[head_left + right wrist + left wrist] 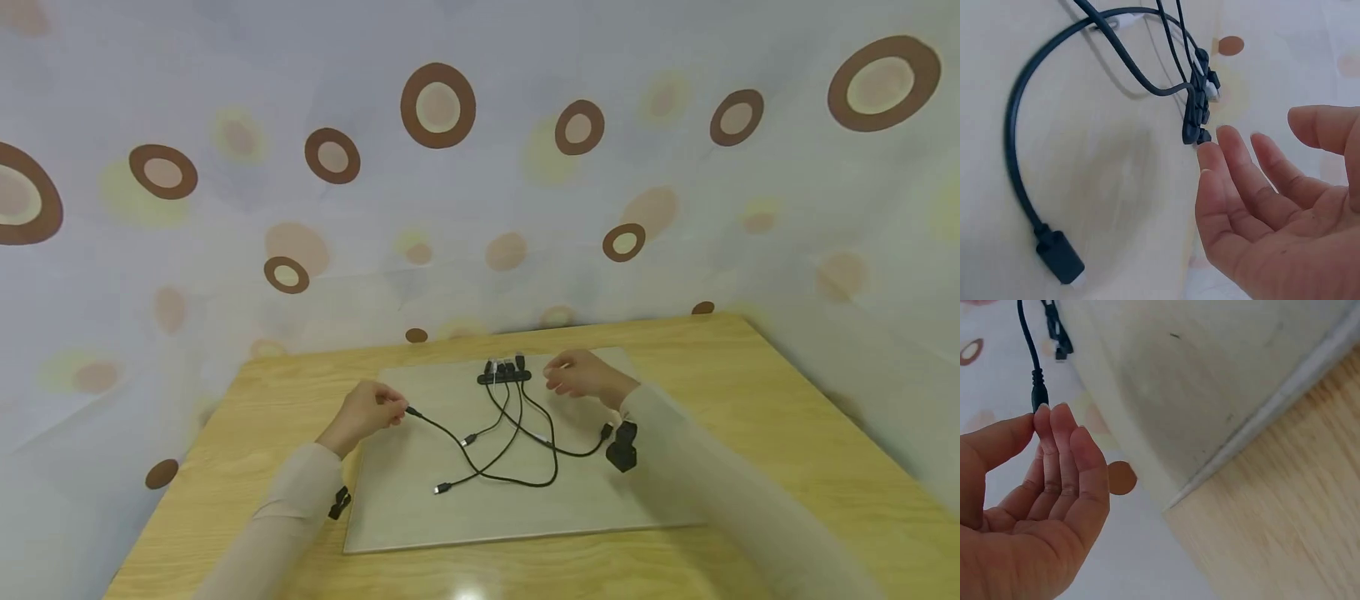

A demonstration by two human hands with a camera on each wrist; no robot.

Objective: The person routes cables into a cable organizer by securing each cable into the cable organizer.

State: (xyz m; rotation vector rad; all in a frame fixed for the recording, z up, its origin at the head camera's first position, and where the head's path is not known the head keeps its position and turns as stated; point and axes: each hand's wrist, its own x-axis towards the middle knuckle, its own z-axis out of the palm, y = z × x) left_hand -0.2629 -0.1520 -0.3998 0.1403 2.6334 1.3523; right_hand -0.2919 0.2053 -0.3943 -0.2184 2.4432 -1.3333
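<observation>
My left hand [369, 414] pinches the plug end of a black cable [1039, 397] between thumb and fingertips, above the left side of a pale board [420, 525]. From there the cable loops right and back up to a black cable holder [504, 377] at the board's far side. Several plugs stand in the holder's slots. Beside its right end hovers my right hand [588, 377], fingers loosely bent and thumb apart, with nothing held. Two other black cable ends, a lower plug [442, 488] and a middle plug [468, 439], lie on the board.
A thick black plug [1060, 256] lies on the board near the right wrist. One white cable end [1124, 22] rests among the black cables. The board lies on a wooden table [750, 400], with a patterned cloth [480, 192] behind it.
</observation>
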